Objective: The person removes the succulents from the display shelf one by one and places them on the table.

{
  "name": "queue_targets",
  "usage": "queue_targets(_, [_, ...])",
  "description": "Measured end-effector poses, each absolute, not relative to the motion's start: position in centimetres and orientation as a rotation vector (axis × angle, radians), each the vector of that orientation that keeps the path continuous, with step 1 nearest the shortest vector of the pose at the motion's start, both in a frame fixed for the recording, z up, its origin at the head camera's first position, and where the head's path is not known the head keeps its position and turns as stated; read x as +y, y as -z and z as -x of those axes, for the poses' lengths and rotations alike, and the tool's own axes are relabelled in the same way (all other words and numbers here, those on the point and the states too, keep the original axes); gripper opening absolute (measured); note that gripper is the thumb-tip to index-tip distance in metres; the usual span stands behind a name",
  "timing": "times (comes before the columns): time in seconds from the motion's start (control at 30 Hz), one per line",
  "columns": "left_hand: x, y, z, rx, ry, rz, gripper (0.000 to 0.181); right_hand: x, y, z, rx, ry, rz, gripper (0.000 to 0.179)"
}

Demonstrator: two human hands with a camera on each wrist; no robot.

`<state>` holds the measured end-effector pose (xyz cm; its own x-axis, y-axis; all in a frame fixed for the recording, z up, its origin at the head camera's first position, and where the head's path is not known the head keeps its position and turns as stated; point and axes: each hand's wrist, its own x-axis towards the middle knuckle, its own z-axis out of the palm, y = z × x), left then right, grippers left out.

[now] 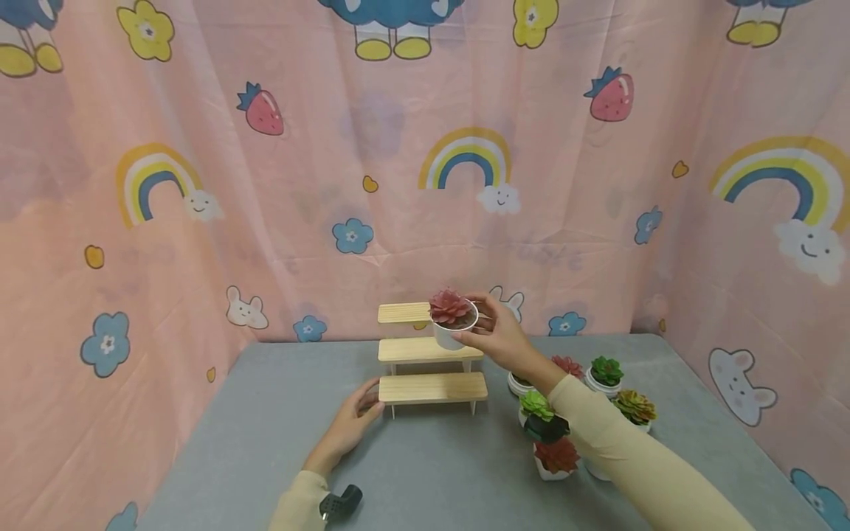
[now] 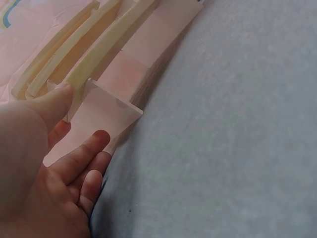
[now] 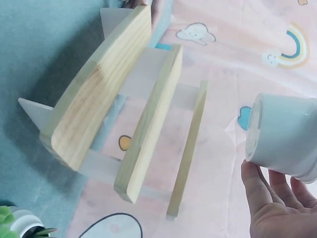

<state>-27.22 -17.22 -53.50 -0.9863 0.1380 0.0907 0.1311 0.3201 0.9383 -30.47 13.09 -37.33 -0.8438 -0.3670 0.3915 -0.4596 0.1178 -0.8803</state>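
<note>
My right hand (image 1: 503,341) holds a potted succulent (image 1: 449,308) with dark red leaves and a white pot, up in front of the top two tiers of a wooden stepped display stand (image 1: 433,388). In the right wrist view, the white pot (image 3: 287,136) is tilted and apart from the boards, with fingers along its side. My left hand (image 1: 350,422) grips the left end of the stand's lowest board. Its thumb touches the board's end in the left wrist view, and the other fingers lie by the translucent side panel (image 2: 94,119).
Several more potted succulents stand together right of the stand, partly behind my right sleeve, among them a green one (image 1: 606,370) and a red one (image 1: 556,456). The grey table (image 1: 265,457) ends at a pink patterned curtain (image 1: 299,221) behind the stand.
</note>
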Motion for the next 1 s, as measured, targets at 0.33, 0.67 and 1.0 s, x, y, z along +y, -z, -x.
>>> queue_targets(0.33, [-17.1,53.7,27.2,2.549,-1.81,-0.265,0.058,15.2,38.0,29.8,-2.31,-1.772,-0.802,0.065])
queue_targets(0.67, [-17.2,53.5,27.2,2.564,-1.772,-0.263,0.06,17.3,38.5,29.3,-2.282,-1.769,-0.816,0.064])
queue_targets(1.0, [-17.2,53.6,27.4,2.565,-1.786,-0.259,0.058,18.5,38.8,28.7,-2.282,-1.773,-0.811,0.062])
